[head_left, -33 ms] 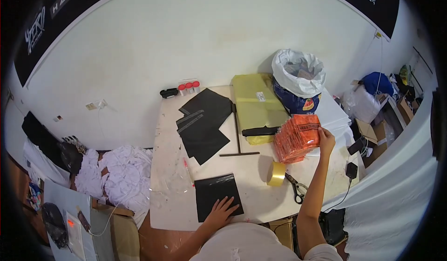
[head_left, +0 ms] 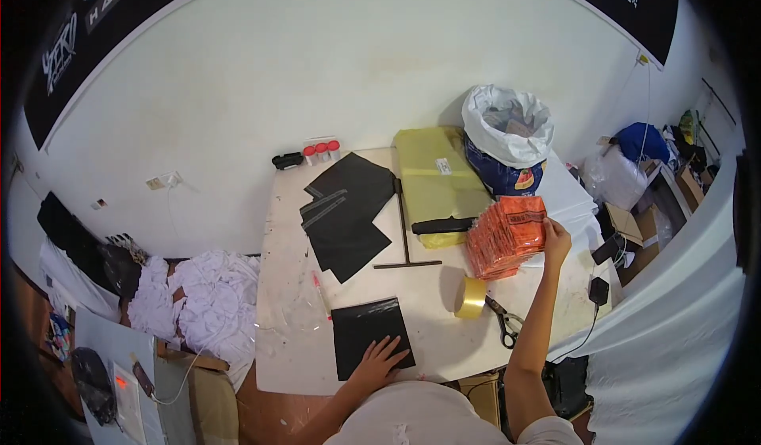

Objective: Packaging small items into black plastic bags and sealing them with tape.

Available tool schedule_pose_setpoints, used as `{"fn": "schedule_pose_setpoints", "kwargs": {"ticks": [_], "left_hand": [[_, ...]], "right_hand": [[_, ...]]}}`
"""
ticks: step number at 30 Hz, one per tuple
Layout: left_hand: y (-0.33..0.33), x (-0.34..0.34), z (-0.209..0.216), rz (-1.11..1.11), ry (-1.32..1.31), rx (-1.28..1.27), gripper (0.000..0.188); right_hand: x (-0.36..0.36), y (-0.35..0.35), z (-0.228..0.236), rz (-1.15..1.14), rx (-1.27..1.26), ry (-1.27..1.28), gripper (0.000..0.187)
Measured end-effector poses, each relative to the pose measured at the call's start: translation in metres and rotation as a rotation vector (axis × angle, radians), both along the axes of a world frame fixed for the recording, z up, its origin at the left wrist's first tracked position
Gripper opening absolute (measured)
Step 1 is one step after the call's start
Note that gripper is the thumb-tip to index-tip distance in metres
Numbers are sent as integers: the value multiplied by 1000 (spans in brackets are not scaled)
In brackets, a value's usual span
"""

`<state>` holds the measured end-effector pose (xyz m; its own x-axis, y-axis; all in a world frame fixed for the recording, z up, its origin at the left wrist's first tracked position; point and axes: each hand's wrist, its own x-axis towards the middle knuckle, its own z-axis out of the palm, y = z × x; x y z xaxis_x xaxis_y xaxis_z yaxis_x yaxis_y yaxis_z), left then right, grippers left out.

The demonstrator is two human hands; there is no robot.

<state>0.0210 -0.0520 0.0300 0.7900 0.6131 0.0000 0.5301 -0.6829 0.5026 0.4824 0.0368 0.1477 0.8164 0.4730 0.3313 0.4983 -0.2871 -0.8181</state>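
Right-hand grip (head_left: 557, 239) is drawn in to a narrow pinch at the right edge of the orange packets (head_left: 505, 237); how many layers it has hold of cannot be told, since the hand covers the contact. Those packets stand as a thick, leaning stack on the right half of the desk (head_left: 436, 354), just in front of the yellow package (head_left: 432, 187); the left hand (head_left: 382, 359) lies flat with fingers spread over the lower right of the black pouch (head_left: 357, 334) at the near edge, pinning it without grasping.

Slick film likely lets neighbours cling; a good pinch takes the edge of one packet only, the thumb feeling for the gap, with a gentle peel rather than a tug so the leaning stack stays together; light, even pressure from the left palm should keep the pouch square; the scissors (head_left: 507, 326) and tape roll (head_left: 472, 297), lying near the right forearm, call for a clear path of the arm.

Hard to make out: the left thumb; whether the pouch is a single layer; the stack's underside; the contents of the white-mouthed bag (head_left: 507, 140) behind; the clear plastic (head_left: 295, 312) left of the pouch, nearly lost against the pale top.
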Motion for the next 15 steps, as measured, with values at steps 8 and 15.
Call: {"fn": "schedule_pose_setpoints", "kwargs": {"ticks": [8,15], "left_hand": [[27,11,43,10,-329,-23,37],[63,43,154,6,-1158,-1019,53]], "right_hand": [[-76,-31,87,90,780,214,28],[-167,-57,118,488,941,444,16]]}}
